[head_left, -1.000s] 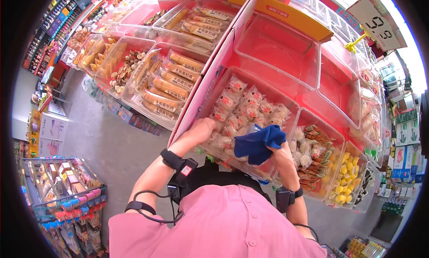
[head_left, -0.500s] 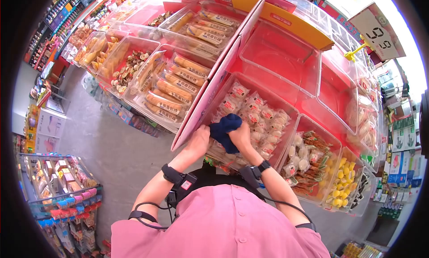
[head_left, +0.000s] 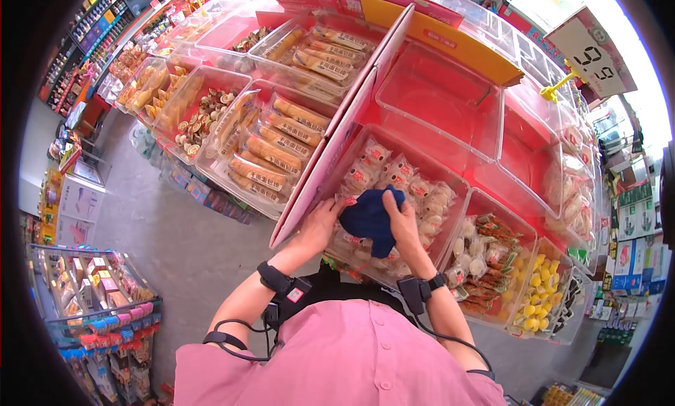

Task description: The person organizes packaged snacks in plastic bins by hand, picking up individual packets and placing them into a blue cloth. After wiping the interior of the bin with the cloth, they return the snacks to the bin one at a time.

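Note:
A dark blue cloth (head_left: 370, 221) is spread between my two hands, over a clear bin (head_left: 460, 209) of small white wrapped packets (head_left: 399, 172). My left hand (head_left: 320, 225) is at the cloth's left edge, beside the pink divider panel, its fingertips closed on something by the cloth's upper left corner. My right hand (head_left: 402, 225) grips the cloth's right side, with the thumb pointing up along it. The cloth hides some of the packets beneath it.
Left of the pink divider (head_left: 337, 135) are bins of long wrapped rolls (head_left: 274, 153). Two bins with red bottoms (head_left: 439, 82) lie behind. Yellow items (head_left: 540, 293) fill a bin at the right. A price sign (head_left: 592, 53) stands upper right.
The blue cloth has gone from bunched up to more spread out. My right hand has moved right and slightly down, farther from my left hand.

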`<control>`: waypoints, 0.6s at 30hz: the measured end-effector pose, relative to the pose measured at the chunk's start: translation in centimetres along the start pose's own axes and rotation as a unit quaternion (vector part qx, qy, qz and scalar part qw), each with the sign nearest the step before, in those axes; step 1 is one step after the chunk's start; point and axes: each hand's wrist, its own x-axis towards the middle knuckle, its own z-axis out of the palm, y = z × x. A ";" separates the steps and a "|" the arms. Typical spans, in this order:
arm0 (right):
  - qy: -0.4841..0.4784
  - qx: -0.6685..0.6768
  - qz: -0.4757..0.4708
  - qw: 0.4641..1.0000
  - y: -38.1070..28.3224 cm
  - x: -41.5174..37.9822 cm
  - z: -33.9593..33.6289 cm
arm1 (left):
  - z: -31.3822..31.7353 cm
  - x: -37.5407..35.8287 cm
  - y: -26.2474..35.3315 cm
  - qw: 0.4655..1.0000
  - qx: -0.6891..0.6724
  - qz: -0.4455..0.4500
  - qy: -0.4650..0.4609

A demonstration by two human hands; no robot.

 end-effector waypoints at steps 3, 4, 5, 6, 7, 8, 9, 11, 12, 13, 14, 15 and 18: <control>-0.060 0.161 0.074 0.982 -2.6 -1.4 -1.7 | 0.0 0.0 0.0 1.000 0.007 -0.003 -0.002; -0.058 0.164 0.074 0.982 -3.5 -2.1 -2.5 | 0.1 0.1 0.2 1.000 0.008 -0.002 -0.004; -0.038 0.172 0.090 0.980 -4.4 -3.0 -3.6 | 0.4 0.3 0.5 1.000 0.003 -0.020 0.015; -0.019 0.179 0.106 0.978 -5.3 -4.1 -4.7 | 0.7 0.3 0.8 0.999 -0.001 -0.041 0.035; -0.008 0.223 0.080 0.972 -6.4 -5.6 -5.7 | 0.8 0.5 1.2 0.999 -0.001 -0.041 0.032; 0.002 0.265 0.051 0.963 -7.2 -6.9 -6.9 | 0.8 1.0 1.7 0.999 0.001 -0.029 0.045; -0.024 0.327 0.052 0.943 -7.6 -7.5 -8.3 | 0.7 1.6 2.0 0.998 0.004 -0.016 0.058; -0.022 0.405 0.067 0.912 -6.5 -8.5 -10.6 | 0.9 2.7 2.5 0.999 -0.002 -0.008 0.051; -0.019 0.406 0.064 0.911 -4.4 -8.6 -12.0 | 1.1 3.2 2.9 0.999 -0.009 0.001 0.043; -0.070 0.499 0.077 0.860 -1.9 -8.5 -13.5 | 1.3 3.8 3.5 0.999 -0.010 0.005 0.040; -0.122 0.585 0.091 0.797 -0.5 -8.5 -14.5 | 1.5 4.1 4.1 0.999 -0.017 -0.035 0.023; -0.118 0.605 0.074 0.784 0.0 -8.8 -14.4 | 1.8 4.3 4.5 0.997 -0.024 -0.077 0.006; -0.013 0.490 0.029 0.871 -3.3 -10.8 -13.1 | 3.6 4.7 3.6 0.991 -0.093 -0.077 0.049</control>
